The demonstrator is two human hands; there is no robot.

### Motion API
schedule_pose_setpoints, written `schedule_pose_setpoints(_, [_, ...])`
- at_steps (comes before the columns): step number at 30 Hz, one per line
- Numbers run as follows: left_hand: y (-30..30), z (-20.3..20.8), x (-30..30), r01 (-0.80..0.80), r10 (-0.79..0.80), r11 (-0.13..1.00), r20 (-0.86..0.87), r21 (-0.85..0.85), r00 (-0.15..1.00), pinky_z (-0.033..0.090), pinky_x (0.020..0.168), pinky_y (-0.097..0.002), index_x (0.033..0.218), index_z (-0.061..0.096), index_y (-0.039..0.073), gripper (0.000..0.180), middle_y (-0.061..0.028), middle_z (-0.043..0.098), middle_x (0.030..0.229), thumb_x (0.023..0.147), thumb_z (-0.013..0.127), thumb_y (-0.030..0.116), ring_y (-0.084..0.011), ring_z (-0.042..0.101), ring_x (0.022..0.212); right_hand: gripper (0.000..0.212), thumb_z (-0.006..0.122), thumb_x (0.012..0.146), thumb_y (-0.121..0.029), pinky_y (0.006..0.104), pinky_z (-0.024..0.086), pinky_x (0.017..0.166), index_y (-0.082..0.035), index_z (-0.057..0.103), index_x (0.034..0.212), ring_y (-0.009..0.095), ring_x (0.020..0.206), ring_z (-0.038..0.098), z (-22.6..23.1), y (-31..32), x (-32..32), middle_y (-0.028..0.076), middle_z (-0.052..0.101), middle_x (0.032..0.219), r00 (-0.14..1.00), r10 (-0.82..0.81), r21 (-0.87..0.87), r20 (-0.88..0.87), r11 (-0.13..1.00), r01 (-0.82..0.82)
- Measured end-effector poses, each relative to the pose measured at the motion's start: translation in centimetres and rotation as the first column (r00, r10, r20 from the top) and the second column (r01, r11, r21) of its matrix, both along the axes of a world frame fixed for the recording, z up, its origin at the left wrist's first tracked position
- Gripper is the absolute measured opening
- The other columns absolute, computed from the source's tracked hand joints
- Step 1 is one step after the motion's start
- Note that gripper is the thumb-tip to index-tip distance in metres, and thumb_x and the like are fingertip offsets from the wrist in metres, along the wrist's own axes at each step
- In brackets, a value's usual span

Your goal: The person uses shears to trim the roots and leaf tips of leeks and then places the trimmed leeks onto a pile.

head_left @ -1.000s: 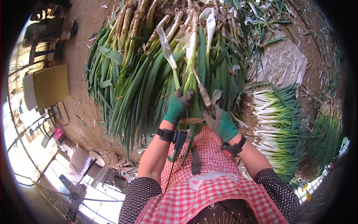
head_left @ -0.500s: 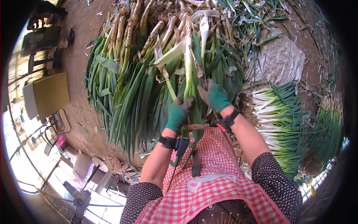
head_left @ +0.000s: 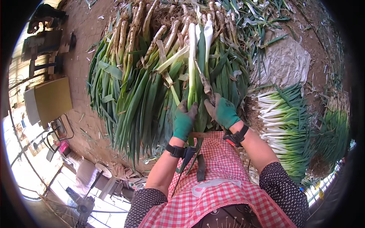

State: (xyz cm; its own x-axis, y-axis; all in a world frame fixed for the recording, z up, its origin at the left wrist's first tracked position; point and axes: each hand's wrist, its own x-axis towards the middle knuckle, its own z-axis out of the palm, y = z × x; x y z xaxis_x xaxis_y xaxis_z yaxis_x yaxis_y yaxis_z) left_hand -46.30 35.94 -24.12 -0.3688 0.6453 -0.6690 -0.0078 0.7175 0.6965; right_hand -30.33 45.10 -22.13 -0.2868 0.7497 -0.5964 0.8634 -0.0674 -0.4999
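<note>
The left hand [head_left: 185, 119], in a green knitted glove with dark grey coated fingers, grasps a long leek-like onion [head_left: 192, 64] with a smooth white shank and green leaves, its thumb and fingers closed around the leafy part. The held onion points straight away from that hand, its pale end lying over the heap beyond both hands. The right hand [head_left: 221, 110], gloved alike and just beside the left, is clenched on a slim knife-like tool [head_left: 206, 85] with a narrow dark blade and a worn greyish-brown handle; the blade lies close along the onion's right side, and whether it touches cannot be told. Ahead of the hands and to their left spreads a thick heap of unpeeled onions with brown roots and dark green leaves [head_left: 133, 110]. To the right of the right hand lies a neat row of clean white-and-green onions [head_left: 281, 129], with a crumpled whitish sheet [head_left: 285, 62] farther ahead. Nearer the body, below both hands, hangs a red-and-white checked cloth apron [head_left: 216, 155].
</note>
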Motion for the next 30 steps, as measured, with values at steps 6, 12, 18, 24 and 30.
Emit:
schedule_pose_setpoints(6, [1.6,2.2,1.2,-0.056,0.053,0.998,0.114,0.029,0.992,0.055,0.069,-0.0359,0.124,0.064,-0.002,0.044,-0.0151,0.073,0.095,0.096,0.070,0.031,-0.0217,0.069,0.076,0.049,0.062,0.095,-0.047,0.0520,0.055,0.079,0.001,0.063,0.104,0.046,0.087,0.071,-3.5,5.9,-1.6,0.028,0.071,0.088,0.996,-0.089,0.060,0.018,0.994,0.088])
schedule_pose_setpoints(12, [-0.1,6.2,7.5,0.335,-0.306,0.932,-0.193,0.139,0.932,0.058,0.074,-0.0427,0.125,0.063,0.003,0.040,-0.0183,0.074,0.099,0.094,0.072,0.026,-0.0362,0.072,0.084,0.043,0.069,0.097,-0.034,0.0293,0.053,0.078,0.002,0.067,0.122,0.015,0.084,0.065,-1.1,4.0,2.9,0.006,0.070,0.094,0.631,-0.624,-0.664,-0.462,0.714,0.220])
schedule_pose_setpoints(18, [0.3,6.7,10.9,0.546,-0.563,0.660,-0.142,0.516,0.814,0.056,0.089,-0.0443,0.126,0.064,0.003,0.044,-0.0213,0.069,0.121,0.090,0.079,0.023,-0.0373,0.069,0.110,0.038,0.070,0.093,-0.025,0.0278,0.055,0.075,0.001,0.068,0.120,0.014,0.082,0.067,6.1,2.1,15.5,0.007,0.074,0.097,0.609,-0.703,-0.572,-0.368,0.687,0.447])
schedule_pose_setpoints(24, [7.0,-2.8,2.4,0.518,-0.200,0.797,-0.673,0.311,0.712,0.057,0.089,-0.0408,0.124,0.068,0.003,0.035,-0.0196,0.073,0.113,0.093,0.073,0.018,-0.0358,0.072,0.103,0.033,0.070,0.094,-0.018,0.0269,0.048,0.072,0.002,0.065,0.119,0.009,0.081,0.058,5.4,1.7,23.7,0.001,0.065,0.092,0.780,-0.585,-0.198,-0.223,0.810,0.552])
schedule_pose_setpoints(30, [18.8,-8.6,0.6,0.400,-0.224,0.913,-0.724,0.078,0.652,0.046,0.106,-0.0503,0.143,0.053,0.001,0.075,-0.0254,0.057,0.140,0.085,0.079,0.041,-0.0419,0.055,0.129,0.041,0.070,0.094,-0.012,0.0274,0.052,0.075,0.000,0.060,0.131,0.009,0.085,0.061,3.5,-1.0,24.0,0.002,0.066,0.101,0.794,-0.543,-0.276,-0.273,0.835,0.476])
